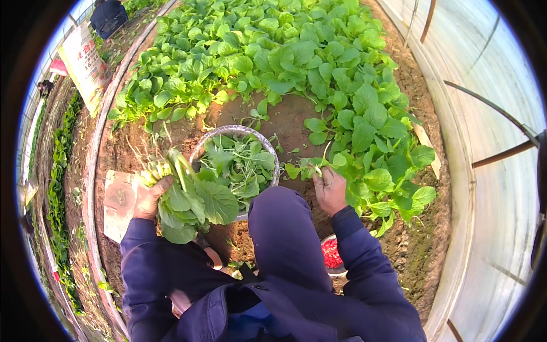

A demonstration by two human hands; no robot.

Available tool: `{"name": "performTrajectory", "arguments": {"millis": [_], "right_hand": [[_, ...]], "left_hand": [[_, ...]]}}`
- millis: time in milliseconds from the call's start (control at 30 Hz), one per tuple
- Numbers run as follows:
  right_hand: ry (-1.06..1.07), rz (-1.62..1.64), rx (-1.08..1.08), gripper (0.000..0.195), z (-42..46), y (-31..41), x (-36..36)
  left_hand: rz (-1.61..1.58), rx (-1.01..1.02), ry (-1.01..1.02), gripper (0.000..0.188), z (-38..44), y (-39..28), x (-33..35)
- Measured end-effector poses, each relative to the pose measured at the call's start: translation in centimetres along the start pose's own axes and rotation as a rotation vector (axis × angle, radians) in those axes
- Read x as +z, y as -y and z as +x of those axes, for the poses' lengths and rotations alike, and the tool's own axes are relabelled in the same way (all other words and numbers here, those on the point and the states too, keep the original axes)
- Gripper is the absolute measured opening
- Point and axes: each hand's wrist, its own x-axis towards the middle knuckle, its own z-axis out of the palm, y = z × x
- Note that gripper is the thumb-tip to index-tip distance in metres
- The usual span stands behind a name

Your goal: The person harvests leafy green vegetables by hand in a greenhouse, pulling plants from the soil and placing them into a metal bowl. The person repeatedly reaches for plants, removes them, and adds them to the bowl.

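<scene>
My left hand [150,194] is closed around a bunch of leafy greens [198,201], its pale stem ends and roots up by the fingers and its broad leaves hanging to the right. Between my hands stands a round tub [277,164] holding loose green leaves [237,164]. My right hand [330,188] pinches a small leafy plant [308,166] between thumb and fingers, at the edge of the bed of growing greens [363,132]. Below my right forearm, partly hidden by the sleeve, a small bowl holds red pieces [331,253] that I cannot identify.
A flat board [122,203] lies by my left hand. A printed sack [85,64] stands at upper left beyond a pale border strip [100,119]. Plastic greenhouse sheeting [504,205] with curved poles rises on the right. A dark-clothed person [107,18] is at the far upper left.
</scene>
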Motion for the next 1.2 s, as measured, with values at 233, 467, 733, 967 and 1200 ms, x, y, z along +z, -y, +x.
{"name": "performTrajectory", "arguments": {"millis": [233,467,733,967,1200], "right_hand": [[0.108,0.615,-0.125,0.027,11.8,10.9,2.9],[0.204,0.615,-0.236,0.032,15.2,17.2,5.3],[0.461,0.785,-0.258,0.052,14.3,18.2,7.5],[0.352,0.713,-0.428,0.051,13.0,19.9,8.6],[0.14,0.557,-0.594,0.051,13.5,20.6,9.8]], "left_hand": [[-0.147,0.114,0.218,0.042,-1.5,-3.6,3.0],[-0.064,0.117,0.267,0.033,-2.4,-3.3,2.5],[-0.124,0.123,0.243,0.047,-3.0,-4.2,0.2],[-0.338,0.025,0.39,0.057,-3.0,-4.3,1.4],[-0.244,-0.027,0.513,0.071,-2.1,-3.0,2.2]]}}
